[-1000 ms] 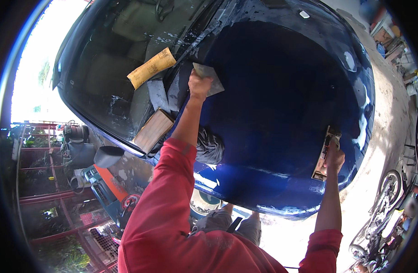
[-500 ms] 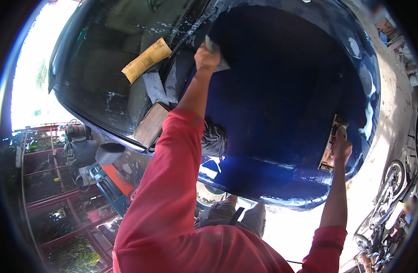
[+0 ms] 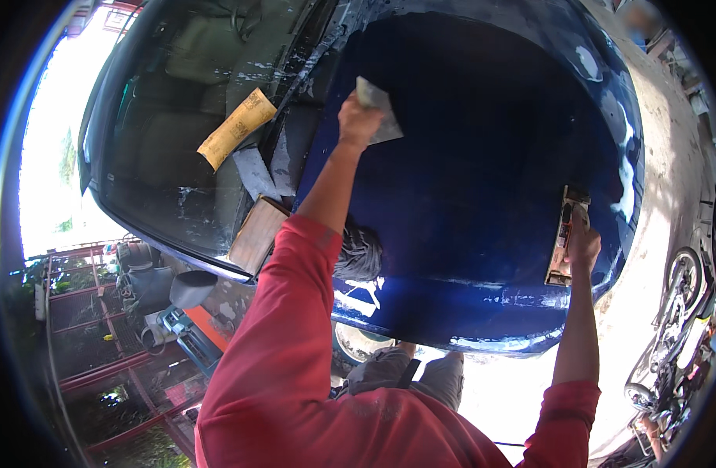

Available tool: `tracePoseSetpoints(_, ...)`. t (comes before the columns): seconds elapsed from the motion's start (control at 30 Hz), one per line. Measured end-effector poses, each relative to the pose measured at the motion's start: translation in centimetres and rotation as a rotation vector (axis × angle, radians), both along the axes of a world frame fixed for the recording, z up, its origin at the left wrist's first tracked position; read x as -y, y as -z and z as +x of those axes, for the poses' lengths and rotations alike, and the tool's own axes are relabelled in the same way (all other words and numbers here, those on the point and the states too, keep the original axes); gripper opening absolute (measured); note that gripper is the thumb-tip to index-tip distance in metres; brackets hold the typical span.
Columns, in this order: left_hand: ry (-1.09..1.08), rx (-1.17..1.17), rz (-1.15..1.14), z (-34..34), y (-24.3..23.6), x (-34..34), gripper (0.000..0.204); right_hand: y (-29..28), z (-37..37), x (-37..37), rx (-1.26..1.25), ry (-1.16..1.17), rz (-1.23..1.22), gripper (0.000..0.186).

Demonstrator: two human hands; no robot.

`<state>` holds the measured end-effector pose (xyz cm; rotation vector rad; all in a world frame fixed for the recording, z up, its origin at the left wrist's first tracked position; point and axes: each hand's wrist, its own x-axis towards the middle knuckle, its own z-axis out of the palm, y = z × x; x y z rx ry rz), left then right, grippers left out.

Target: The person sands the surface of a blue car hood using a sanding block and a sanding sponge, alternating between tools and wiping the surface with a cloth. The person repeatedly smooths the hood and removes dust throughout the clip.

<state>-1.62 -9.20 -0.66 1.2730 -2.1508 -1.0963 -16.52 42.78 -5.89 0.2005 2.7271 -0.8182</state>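
My left hand (image 3: 360, 117) is closed on a thin, pale grey flat sheet or scraper (image 3: 385, 121) at the upper left of a dark blue car hood (image 3: 475, 156). My right hand (image 3: 582, 243) grips a long, narrow hand sanding block (image 3: 562, 261) near the hood's right side. Left of my left hand, a yellow curved pad (image 3: 237, 129) lies on the windshield (image 3: 155, 140), with grey strips (image 3: 255, 171) below it. A wooden-coloured block (image 3: 255, 232) sits lower, beside my sleeve, and a crumpled dark cloth (image 3: 359, 253) rests on the hood's lower left.
A side mirror (image 3: 192, 288) juts out at lower left, above an orange and teal machine (image 3: 198, 335). Red metal grating (image 3: 100, 374) stands beyond. At right, bicycle parts (image 3: 677, 304) and clutter border the pale concrete floor (image 3: 658, 148). The car wheel (image 3: 358, 343) shows by my legs.
My left hand with the flat sheet has moved away from my body and rightward, farther onto the hood. My right hand and block stay about in place; the view has shifted slightly.
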Motion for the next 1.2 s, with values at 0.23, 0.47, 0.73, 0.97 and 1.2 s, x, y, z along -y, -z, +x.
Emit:
tracePoseSetpoints(0.23,0.107,0.174,-0.08,-2.9,-0.2,-2.4,0.052,-0.3,0.1,-0.1,0.059,0.015,-0.061,0.076)
tracePoseSetpoints(0.47,0.226,0.028,-0.146,-6.2,-1.0,-4.8,0.047,-0.4,0.3,0.2,0.077,0.024,-0.046,0.077)
tracePoseSetpoints(0.73,0.125,0.157,-0.056,-5.6,-2.6,-5.0,0.042,-0.2,0.1,-0.3,0.059,0.007,-0.028,0.079)
tracePoseSetpoints(0.97,0.149,0.185,-0.183,-5.9,0.5,-3.1,0.045,-0.4,0.2,-0.2,0.116,0.044,-0.102,0.082)
tracePoseSetpoints(1.2,0.186,0.189,-0.15,-5.7,0.1,-3.0,0.046,-0.5,-0.1,-0.1,0.092,0.0,-0.005,0.082)
